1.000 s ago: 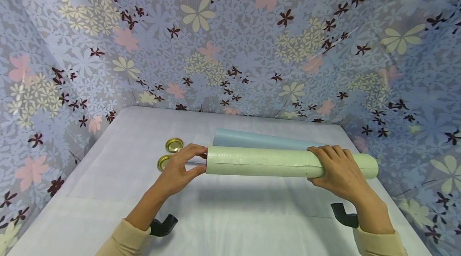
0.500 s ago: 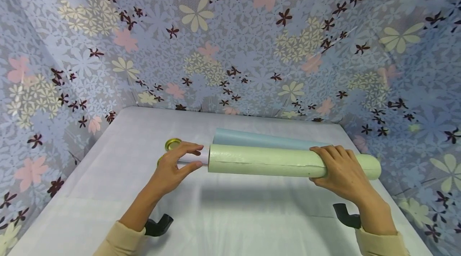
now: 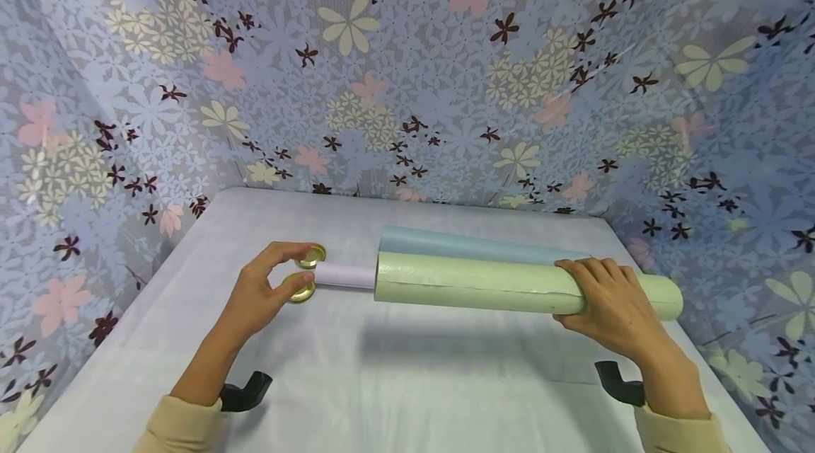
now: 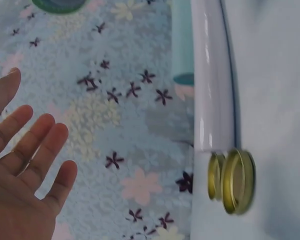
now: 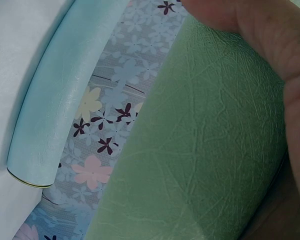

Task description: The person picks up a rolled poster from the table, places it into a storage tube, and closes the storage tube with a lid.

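A long pale green tube (image 3: 477, 284) is held up above the table, roughly level. My right hand (image 3: 608, 308) grips it near its right end; the right wrist view shows the wrinkled green surface (image 5: 190, 135) close up under that hand. Well left of the tube's left end, my left hand (image 3: 257, 290) has its thumb and fingers spread. In the left wrist view, nothing lies in that left hand (image 4: 27, 180). Beyond its fingertips in the head view are two gold lids (image 3: 314, 255), partly covered by the hand.
A lavender tube (image 3: 347, 275) lies on the white-covered table (image 3: 407, 396), mostly hidden behind the green one. Farther back lies a light blue tube (image 3: 471, 243). Floral cloth (image 3: 407, 85) hangs behind and at the sides.
My left hand has left the green tube's left end and moved left, fingers apart. The green tube has shifted slightly right in my right hand, uncovering the lavender tube's end.
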{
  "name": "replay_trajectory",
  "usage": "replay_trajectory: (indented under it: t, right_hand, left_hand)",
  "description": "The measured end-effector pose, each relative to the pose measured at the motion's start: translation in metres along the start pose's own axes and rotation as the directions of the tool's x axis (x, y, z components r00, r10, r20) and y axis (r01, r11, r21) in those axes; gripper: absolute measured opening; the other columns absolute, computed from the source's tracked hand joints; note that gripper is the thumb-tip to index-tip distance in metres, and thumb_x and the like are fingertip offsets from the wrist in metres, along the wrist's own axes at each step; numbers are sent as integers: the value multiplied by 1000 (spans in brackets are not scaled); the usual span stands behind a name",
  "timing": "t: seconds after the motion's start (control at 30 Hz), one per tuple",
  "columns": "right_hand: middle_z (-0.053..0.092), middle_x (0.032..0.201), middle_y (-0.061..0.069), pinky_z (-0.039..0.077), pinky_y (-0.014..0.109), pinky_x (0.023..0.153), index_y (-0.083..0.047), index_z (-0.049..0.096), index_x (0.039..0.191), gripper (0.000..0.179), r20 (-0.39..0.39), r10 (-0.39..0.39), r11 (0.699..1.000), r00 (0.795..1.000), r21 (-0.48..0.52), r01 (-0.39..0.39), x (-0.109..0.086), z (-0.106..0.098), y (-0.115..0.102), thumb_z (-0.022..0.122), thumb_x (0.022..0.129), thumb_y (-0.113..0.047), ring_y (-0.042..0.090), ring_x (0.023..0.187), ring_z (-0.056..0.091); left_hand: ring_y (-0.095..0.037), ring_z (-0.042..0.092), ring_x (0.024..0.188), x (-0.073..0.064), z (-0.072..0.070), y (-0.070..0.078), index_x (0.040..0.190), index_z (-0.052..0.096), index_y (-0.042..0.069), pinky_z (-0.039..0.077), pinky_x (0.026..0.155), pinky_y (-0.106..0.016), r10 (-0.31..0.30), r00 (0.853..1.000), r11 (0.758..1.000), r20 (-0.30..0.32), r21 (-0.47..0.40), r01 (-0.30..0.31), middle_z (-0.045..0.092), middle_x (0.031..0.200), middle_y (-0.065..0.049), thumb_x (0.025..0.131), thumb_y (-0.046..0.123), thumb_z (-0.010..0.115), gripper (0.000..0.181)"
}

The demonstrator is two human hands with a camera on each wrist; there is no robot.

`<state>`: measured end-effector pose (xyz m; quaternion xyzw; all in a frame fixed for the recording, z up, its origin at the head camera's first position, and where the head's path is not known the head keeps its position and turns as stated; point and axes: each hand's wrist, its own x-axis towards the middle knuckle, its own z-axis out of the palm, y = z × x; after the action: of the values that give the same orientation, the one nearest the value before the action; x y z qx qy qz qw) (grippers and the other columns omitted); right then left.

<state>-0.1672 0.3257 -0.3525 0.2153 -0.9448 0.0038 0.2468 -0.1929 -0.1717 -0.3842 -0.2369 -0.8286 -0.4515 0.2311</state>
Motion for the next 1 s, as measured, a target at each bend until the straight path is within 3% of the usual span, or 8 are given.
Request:
replay_trajectory:
  t: [0.13,0.3,0.4,0.5,0.77,1.0]
  right_hand:
    - [60,107,11,37,51,79,-13,52,126,85,2,1,1000,1000,5,-1,-1,-1,0,88,52,-33,35,97,51]
    - [61,107,11,38,51,78,-13,52,126,84,-1,1,1000,1000,5,-1,-3,-1,1,88,52,-33,35,97,52]
    - [60,107,11,38,50,78,-13,52,126,84,-2,3,1000,1000,1,-3,-4,0,1,87,52,-33,35,97,52]
    - [60,107,11,38,50,78,-13,52,126,85,-2,5,1000,1000,2,-5,-5,0,1,88,52,-33,35,97,52]
    - [61,107,11,38,51,78,-12,52,126,85,-8,0,1000,1000,2,0,-6,1,3,87,51,-33,36,97,52]
    - [61,107,11,38,51,77,-13,52,126,86,-11,-3,1000,1000,4,3,-7,2,3,88,51,-33,35,96,53]
  left_hand:
    - [-14,57,110,-2,-4,-9,126,57,14,38,95,-12,-80,996,994,36,83,77,62,121,-2,82,11,73,47]
    - [-25,56,112,-4,-5,-21,129,55,12,42,97,-36,-161,983,981,88,122,150,59,123,-8,84,19,71,48]
    - [-30,53,116,-4,-5,-28,132,52,11,42,97,-51,-239,961,965,137,141,219,56,126,-11,85,21,70,51]
    - [-34,50,119,-5,-5,-35,134,49,10,42,97,-56,-305,934,945,185,184,272,53,129,-14,86,24,69,54]
    - [-38,49,120,-3,-3,-51,135,48,5,42,94,-57,-354,902,919,249,271,286,52,130,-19,87,31,68,58]
    - [-39,51,118,0,4,-64,135,48,3,38,96,-61,-378,873,896,309,359,261,51,132,-20,85,32,69,62]
